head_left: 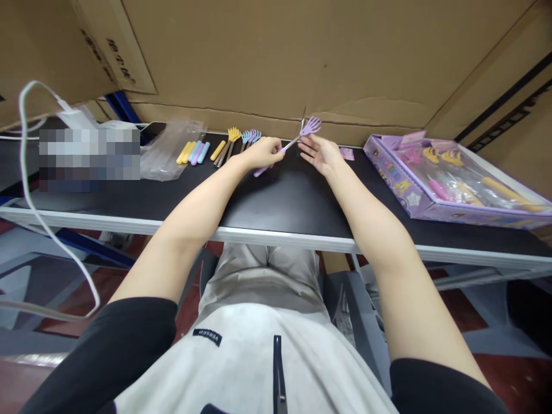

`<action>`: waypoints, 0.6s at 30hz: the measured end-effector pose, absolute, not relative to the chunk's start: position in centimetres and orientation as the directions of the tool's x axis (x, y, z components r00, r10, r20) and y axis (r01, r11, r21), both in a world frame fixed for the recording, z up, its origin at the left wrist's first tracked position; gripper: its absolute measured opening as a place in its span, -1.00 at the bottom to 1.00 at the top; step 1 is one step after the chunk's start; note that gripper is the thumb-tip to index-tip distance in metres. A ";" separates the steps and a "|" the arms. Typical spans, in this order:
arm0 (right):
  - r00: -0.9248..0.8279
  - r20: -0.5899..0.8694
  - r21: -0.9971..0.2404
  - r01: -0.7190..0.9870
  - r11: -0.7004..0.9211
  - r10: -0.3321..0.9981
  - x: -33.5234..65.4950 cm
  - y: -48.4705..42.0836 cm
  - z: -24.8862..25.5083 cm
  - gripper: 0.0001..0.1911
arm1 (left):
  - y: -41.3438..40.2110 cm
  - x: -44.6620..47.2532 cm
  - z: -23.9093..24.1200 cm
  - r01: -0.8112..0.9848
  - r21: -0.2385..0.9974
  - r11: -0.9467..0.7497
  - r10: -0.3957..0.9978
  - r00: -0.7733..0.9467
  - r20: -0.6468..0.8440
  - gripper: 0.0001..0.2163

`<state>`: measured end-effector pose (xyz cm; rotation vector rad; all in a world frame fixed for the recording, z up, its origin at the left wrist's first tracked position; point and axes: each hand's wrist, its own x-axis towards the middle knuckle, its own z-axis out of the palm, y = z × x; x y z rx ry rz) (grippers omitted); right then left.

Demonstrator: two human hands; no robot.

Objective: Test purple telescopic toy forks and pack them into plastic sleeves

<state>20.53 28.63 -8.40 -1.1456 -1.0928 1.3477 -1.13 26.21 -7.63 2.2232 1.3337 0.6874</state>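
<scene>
1. Slip risk: your left hand [264, 153] is closed around the purple scratcher [311, 125] low on its thin rod. The claw head sticks out up and to the right, just above frame centre, so the long free end could twist or drop onto the black table [276, 201].
2. Your right hand [321, 153] is open, palm up, grasping nothing. It sits just beside the rod, below the head; can't tell if a fingertip touches it.
3. A sweep to the left could scatter the loose coloured handles [195, 152] and spare scratchers [244, 138] lying near your left hand.
4. Rod looks thin, so an off-axis pull may bend it.
5. Look: lilac claw shaped like a small hand, silvery rod, lilac grip poking out below your left fist. It is held tilted over the table's far edge.
</scene>
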 end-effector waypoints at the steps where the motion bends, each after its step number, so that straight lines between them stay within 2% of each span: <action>1: -0.033 -0.077 -0.987 -0.142 -0.080 0.997 20.6 28.7 -8.4 -0.71 | 26.2 -1.1 -7.6 0.664 0.611 -0.431 0.893 0.411 0.183 -0.90; 5: -0.020 -0.093 -0.980 -0.173 -0.095 0.996 20.7 28.8 -8.4 -0.65 | 26.0 -1.2 -7.4 0.659 0.614 -0.435 0.889 0.423 0.175 -0.88; 12: 0.073 -0.080 -0.989 -0.128 -0.070 0.994 19.9 28.1 -7.9 -0.48 | 25.1 -0.9 -6.5 0.678 0.618 -0.399 0.906 0.395 0.152 -0.86; 18: 0.113 -0.067 -0.993 -0.101 -0.056 0.991 19.7 27.8 -7.4 -0.43 | 25.2 -0.8 -6.6 0.682 0.629 -0.374 0.917 0.372 0.143 -0.81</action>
